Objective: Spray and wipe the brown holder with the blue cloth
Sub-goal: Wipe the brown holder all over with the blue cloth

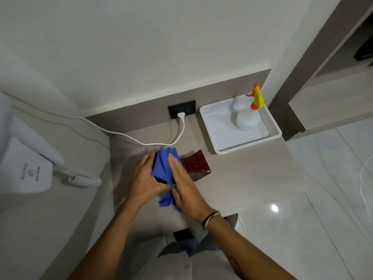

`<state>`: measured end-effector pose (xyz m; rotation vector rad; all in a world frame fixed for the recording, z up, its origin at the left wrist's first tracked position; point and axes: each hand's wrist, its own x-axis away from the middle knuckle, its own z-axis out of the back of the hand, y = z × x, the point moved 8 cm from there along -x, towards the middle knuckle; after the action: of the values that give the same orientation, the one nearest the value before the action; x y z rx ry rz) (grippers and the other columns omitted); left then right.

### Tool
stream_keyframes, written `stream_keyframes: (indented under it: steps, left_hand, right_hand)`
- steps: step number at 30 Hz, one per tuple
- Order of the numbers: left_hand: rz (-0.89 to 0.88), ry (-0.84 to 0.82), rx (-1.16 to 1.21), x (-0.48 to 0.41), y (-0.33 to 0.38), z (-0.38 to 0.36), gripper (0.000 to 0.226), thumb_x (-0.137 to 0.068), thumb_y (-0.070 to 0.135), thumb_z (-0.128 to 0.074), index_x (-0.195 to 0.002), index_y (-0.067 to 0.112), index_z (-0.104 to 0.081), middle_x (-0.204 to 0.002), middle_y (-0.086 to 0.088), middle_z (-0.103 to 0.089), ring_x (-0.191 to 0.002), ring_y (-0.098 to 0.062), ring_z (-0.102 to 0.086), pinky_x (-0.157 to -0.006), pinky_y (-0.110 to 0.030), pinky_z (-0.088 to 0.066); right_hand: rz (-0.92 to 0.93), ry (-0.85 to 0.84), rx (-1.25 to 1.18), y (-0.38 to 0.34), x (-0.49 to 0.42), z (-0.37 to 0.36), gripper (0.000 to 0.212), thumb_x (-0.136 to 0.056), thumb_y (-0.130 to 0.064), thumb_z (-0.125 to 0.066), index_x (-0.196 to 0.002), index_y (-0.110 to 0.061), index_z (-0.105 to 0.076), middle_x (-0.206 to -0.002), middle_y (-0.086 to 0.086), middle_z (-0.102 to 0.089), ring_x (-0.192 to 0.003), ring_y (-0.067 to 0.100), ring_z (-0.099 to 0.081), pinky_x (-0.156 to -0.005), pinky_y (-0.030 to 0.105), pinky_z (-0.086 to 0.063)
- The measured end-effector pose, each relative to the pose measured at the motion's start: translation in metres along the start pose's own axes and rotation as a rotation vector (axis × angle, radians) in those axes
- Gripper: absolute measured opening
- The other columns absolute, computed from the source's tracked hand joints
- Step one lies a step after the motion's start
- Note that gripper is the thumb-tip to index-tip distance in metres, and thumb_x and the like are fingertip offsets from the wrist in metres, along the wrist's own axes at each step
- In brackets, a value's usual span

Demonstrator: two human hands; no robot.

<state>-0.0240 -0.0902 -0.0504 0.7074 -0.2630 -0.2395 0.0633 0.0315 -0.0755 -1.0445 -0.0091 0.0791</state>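
The brown holder (196,165), dark red-brown and speckled, lies on the beige counter (242,172) in the middle of the view. Its left half is hidden under the blue cloth (164,168). My right hand (181,184) lies flat on the cloth and presses it onto the holder. My left hand (144,178) grips the holder's left end, with a dark edge showing between its fingers. The white spray bottle (249,116) with a yellow and orange trigger stands upright in the white tray (222,144) at the back right, away from both hands.
A black wall socket (182,109) holds a white plug whose cord (141,141) runs left across the counter's back. A white wall-mounted hair dryer (26,166) with a coiled cord hangs at left. The counter's edge drops to a glossy tiled floor (302,229) at right.
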Motion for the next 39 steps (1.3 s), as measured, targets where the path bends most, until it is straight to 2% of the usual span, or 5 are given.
stream_keyframes:
  steps: [14,20,24,30,39]
  left_hand:
    - [0.013,-0.002,-0.075,0.009,-0.023,0.002,0.108,-0.051,0.027,-0.100,-0.147,0.006,-0.054,-0.134,-0.007,-0.061,-0.122,-0.026,-0.061,-0.101,-0.027,-0.046]
    - [0.147,0.028,0.187,0.003,-0.033,0.011,0.062,-0.058,0.043,-0.094,-0.113,0.036,-0.067,-0.110,0.011,-0.076,-0.100,-0.006,-0.074,-0.085,-0.030,-0.064]
    - [0.325,0.002,0.275,0.002,-0.043,0.007,0.114,-0.069,0.070,-0.086,-0.164,0.046,-0.028,-0.159,0.009,-0.054,-0.142,-0.016,-0.055,-0.111,-0.043,-0.053]
    - [0.188,-0.252,0.126,0.010,-0.026,-0.013,0.133,-0.057,0.081,-0.088,-0.160,0.061,-0.006,-0.170,0.020,-0.024,-0.150,-0.006,-0.035,-0.118,-0.037,-0.038]
    - [-0.033,0.051,-0.063,0.007,0.005,0.004,0.084,-0.053,0.020,-0.095,-0.129,0.015,-0.061,-0.116,0.000,-0.065,-0.099,-0.015,-0.061,-0.078,-0.008,-0.041]
  right_hand:
    - [-0.147,-0.018,0.279,0.064,-0.001,0.031,0.082,-0.099,0.014,-0.048,-0.170,-0.007,-0.011,-0.180,0.012,-0.005,-0.169,0.031,-0.006,-0.137,0.044,-0.013]
    - [-0.488,0.204,-0.246,0.110,0.016,0.061,0.075,-0.094,0.023,-0.042,-0.162,-0.007,-0.038,-0.156,0.017,-0.053,-0.131,0.019,-0.064,-0.112,0.024,-0.050]
    - [-0.626,0.242,-0.511,0.118,0.014,0.053,0.068,-0.099,0.016,-0.040,-0.159,-0.015,-0.046,-0.142,0.019,-0.064,-0.098,0.017,-0.074,-0.087,0.033,-0.066]
    - [-0.681,0.260,-0.526,0.113,-0.013,0.065,0.067,-0.103,0.012,-0.041,-0.166,-0.009,-0.033,-0.157,0.014,-0.054,-0.116,0.017,-0.069,-0.104,0.033,-0.061]
    - [-0.103,-0.029,-0.100,0.006,-0.008,0.006,0.086,-0.095,0.013,-0.043,-0.171,-0.009,-0.009,-0.180,0.000,-0.004,-0.167,0.022,-0.011,-0.137,0.048,-0.019]
